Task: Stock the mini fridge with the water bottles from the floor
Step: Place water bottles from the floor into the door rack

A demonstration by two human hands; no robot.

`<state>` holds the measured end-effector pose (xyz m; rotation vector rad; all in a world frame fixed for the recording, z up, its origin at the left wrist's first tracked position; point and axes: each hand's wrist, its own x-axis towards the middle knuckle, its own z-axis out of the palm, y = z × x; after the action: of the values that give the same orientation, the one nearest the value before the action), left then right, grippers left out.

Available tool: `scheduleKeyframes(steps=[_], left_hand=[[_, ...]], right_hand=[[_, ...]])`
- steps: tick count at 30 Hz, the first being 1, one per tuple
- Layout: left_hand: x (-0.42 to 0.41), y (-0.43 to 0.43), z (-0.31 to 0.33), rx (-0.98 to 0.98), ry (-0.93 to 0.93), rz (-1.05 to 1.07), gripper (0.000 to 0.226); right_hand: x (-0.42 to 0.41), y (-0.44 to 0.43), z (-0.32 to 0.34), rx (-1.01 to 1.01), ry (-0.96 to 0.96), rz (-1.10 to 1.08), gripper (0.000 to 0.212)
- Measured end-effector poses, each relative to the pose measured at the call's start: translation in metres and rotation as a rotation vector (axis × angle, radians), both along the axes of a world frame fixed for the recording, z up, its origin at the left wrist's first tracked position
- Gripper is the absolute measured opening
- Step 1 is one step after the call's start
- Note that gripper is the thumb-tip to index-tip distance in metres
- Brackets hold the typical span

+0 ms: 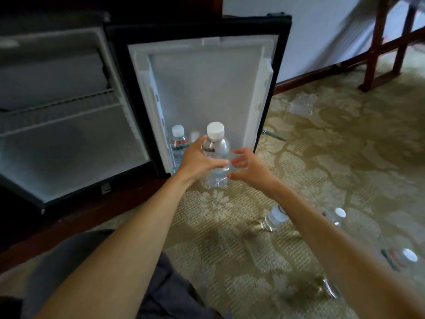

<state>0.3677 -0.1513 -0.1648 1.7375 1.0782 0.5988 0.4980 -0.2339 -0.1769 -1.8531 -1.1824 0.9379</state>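
Note:
My left hand point(197, 161) grips a clear water bottle point(217, 153) with a white cap, upright in front of the open mini fridge door point(207, 84). My right hand point(249, 165) hovers just right of the bottle, fingers spread and loosely curved, holding nothing. Two bottles point(179, 143) stand in the door's bottom shelf behind my left hand; one is mostly hidden. The fridge interior point(69, 139) with a wire shelf lies to the left. More water bottles rest on the carpet: one lying point(276, 217), one point(338, 215) and another point(404, 257) at the right.
Patterned beige carpet point(333, 162) covers the floor. Crumpled clear plastic wrap point(302, 103) lies near the wall. A dark wooden luggage stand point(391, 47) is at the back right. A dark wood cabinet base point(69, 224) runs under the fridge. My knee in grey cloth point(69, 261) is at lower left.

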Motion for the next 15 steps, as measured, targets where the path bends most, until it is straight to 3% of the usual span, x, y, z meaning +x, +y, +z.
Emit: scheduleKeyframes(steps=[5,11,15], left_hand=[[0.004,0.036,0.0,0.015,-0.076,0.02,0.063],[-0.002,0.072,-0.015,0.02,-0.065,0.018,0.06],[-0.008,0.084,-0.023,0.336,0.187,0.003,0.07]], right_hand=[[-0.014,0.06,-0.016,0.031,-0.058,0.013,0.045],[-0.026,0.109,-0.038,0.044,-0.152,-0.041,0.058],[-0.027,0.124,-0.049,0.021,-0.121,-0.182,0.064]])
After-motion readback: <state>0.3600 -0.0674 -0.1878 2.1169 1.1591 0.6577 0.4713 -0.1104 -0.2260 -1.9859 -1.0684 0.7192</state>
